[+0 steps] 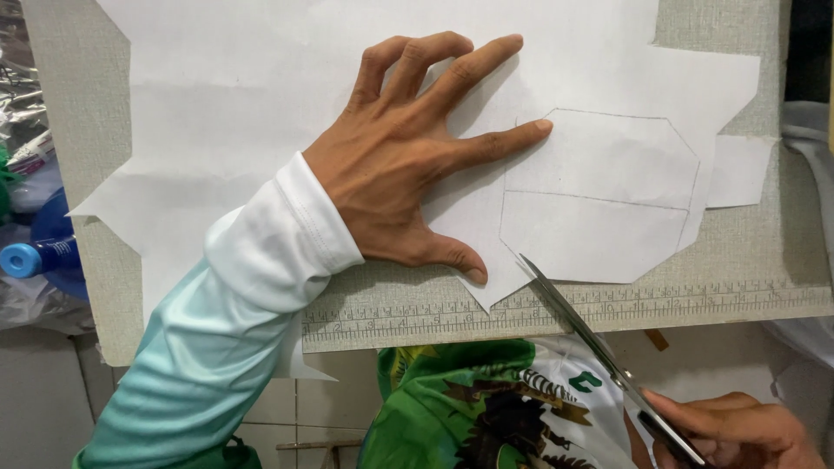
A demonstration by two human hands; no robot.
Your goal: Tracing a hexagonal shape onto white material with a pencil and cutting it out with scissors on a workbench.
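My left hand (408, 148) lies flat with spread fingers on a large white sheet of paper (261, 78), pressing it onto a grey board (747, 252). A pencilled outline of an angular shape (599, 191) is drawn on the paper just right of my fingers. My right hand (738, 430), at the lower right corner, grips the handles of metal scissors (582, 326). The blade tips reach the paper's lower edge at the corner of the drawn shape.
A ruler scale (521, 313) runs along the board's front edge. A blue bottle (39, 256) and plastic wrapping lie at the left. A green patterned cloth (469, 404) shows below the board. A tiled floor lies beneath.
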